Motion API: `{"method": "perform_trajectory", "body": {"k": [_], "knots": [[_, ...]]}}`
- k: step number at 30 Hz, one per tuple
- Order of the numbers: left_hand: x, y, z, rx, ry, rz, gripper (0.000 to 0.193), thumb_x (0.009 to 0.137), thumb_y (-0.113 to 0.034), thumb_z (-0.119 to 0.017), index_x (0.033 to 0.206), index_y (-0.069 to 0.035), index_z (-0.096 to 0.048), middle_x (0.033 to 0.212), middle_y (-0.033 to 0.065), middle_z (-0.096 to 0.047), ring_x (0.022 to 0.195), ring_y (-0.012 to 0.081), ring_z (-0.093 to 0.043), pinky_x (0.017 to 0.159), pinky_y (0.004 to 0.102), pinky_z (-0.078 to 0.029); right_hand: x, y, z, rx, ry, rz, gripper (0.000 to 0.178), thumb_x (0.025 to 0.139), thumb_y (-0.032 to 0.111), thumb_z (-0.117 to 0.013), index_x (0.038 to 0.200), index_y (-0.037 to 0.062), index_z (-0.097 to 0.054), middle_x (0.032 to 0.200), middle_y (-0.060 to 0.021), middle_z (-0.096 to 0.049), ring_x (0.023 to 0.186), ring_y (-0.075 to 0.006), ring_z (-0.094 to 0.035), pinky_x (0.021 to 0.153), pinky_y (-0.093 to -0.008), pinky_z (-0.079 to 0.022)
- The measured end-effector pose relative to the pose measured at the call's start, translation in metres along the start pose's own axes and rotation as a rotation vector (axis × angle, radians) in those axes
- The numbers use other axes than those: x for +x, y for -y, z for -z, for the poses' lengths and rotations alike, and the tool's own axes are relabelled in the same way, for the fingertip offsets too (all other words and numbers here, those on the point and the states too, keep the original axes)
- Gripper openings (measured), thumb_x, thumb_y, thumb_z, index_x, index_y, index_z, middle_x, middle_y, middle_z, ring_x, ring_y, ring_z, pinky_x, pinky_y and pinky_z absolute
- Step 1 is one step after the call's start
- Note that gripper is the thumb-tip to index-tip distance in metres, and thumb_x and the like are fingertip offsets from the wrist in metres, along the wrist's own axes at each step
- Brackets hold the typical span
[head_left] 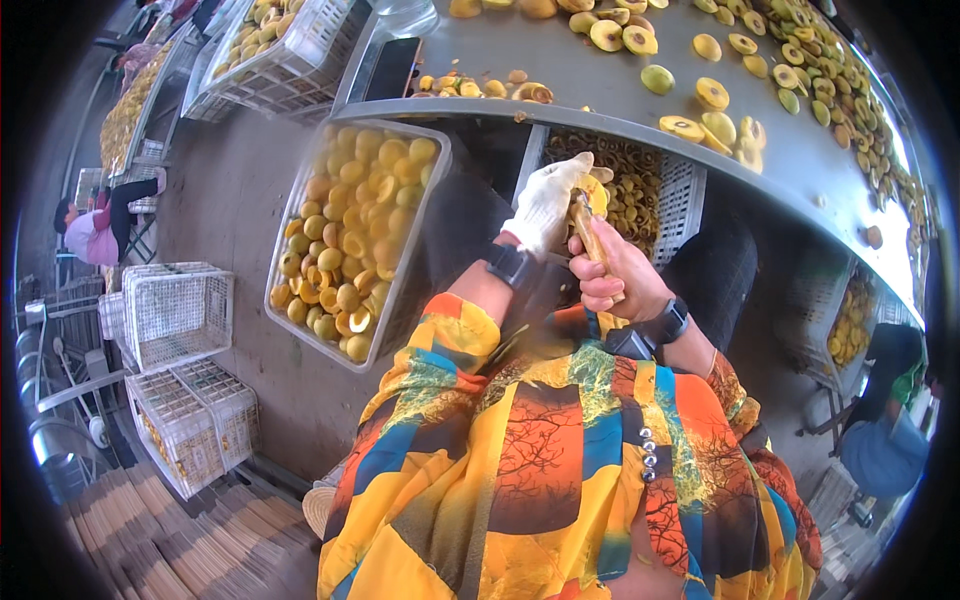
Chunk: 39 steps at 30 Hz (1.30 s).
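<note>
The grey metal surface (pixel 560 75) ends in a raised lip that crosses ahead of the person, bent by the lens. The work happens on the near side of that lip, above a white crate (pixel 683 205) set partly under it. To the left stands a tub (pixel 318 344), with the gap between tub and crate taken up largely by a dark-clothed leg. Past the tub, a broad strip of brown floor (pixel 225 190) runs toward stacked crates (pixel 180 315).

The fruit (pixel 598 196) being worked is yellow-orange, held over the crate's near end and partly hidden by the glove and the tool. The left hand (pixel 546 205), in a white knitted glove, has its fingers curled around it. The right hand (pixel 622 275) is bare, its fingers closed about the handle of a slim tool (pixel 594 238), whose dark end meets the fruit.

The handle is smooth, light-brown wood. The tub is pale, smooth-walled plastic with rounded corners, heaped with round, glossy yellow-orange fruit, some of it cut. The crate is slotted plastic, filled with curled brownish cut pieces (pixel 625 190). On the surface, halves (pixel 640 40) show pale rims around darker middles, and a dense pile (pixel 820 85) mixes yellow with green skins. A flat dark phone (pixel 393 68) lies by the left edge.
</note>
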<state>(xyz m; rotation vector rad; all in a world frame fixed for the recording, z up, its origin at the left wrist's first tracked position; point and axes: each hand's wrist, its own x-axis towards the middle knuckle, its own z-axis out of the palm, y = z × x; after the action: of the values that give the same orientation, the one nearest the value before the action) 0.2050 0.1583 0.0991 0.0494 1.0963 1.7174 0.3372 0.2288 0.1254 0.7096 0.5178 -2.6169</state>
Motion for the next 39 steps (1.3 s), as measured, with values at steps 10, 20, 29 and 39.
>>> {"method": "perform_trajectory", "body": {"k": [10, 20, 29, 39], "knots": [[-0.006, -0.008, -0.009, -0.202, -0.054, 0.101, 0.043, 0.090, -0.042, -0.052, 0.099, -0.001, -0.058, 0.073, 0.0132, -0.061, 0.061, 0.0230, -0.057, 0.056, 0.0327, -0.048, 0.009, -0.003, 0.011, -0.127, 0.026, 0.029, 0.046, 0.095, 0.054, -0.031, 0.096, 0.0106, -0.045, 0.059, 0.0039, -0.037, 0.033, -0.0041, -0.026, 0.034, -0.0210, -0.030], [0.010, -0.006, 0.016, -0.316, -0.262, -0.051, 0.062, 0.093, -0.058, -0.027, 0.101, -0.005, -0.058, 0.078, 0.0111, -0.062, 0.067, 0.0227, -0.062, 0.045, 0.0308, -0.044, 0.013, 0.011, 0.038, -0.058, 0.145, 0.477, 0.043, 0.096, 0.049, -0.033, 0.097, 0.0078, -0.045, 0.054, 0.0019, -0.035, 0.033, -0.0070, -0.029, 0.033, -0.0237, -0.030], [-0.024, -0.021, 0.050, -0.442, -0.128, -0.239, 0.052, 0.096, -0.048, -0.029, 0.106, -0.004, -0.053, 0.091, 0.0166, -0.061, 0.080, 0.0319, -0.060, 0.060, 0.0361, -0.046, 0.031, 0.025, 0.078, -0.738, -0.586, 0.132, 0.031, 0.088, 0.036, -0.058, 0.092, 0.0064, -0.047, 0.058, 0.0005, -0.040, 0.038, -0.0090, -0.034, 0.035, -0.0259, -0.030], [-0.136, -0.034, 0.262, 0.011, -0.644, -0.626, 0.027, 0.078, -0.015, -0.063, 0.100, -0.004, -0.051, 0.088, 0.0083, -0.063, 0.077, 0.0244, -0.062, 0.065, 0.0328, -0.050, 0.042, 0.014, 0.110, -0.737, -0.680, -0.081, 0.032, 0.089, 0.037, -0.056, 0.094, 0.0073, -0.045, 0.058, 0.0021, -0.040, 0.038, -0.0075, -0.035, 0.035, -0.0253, -0.031]]}}
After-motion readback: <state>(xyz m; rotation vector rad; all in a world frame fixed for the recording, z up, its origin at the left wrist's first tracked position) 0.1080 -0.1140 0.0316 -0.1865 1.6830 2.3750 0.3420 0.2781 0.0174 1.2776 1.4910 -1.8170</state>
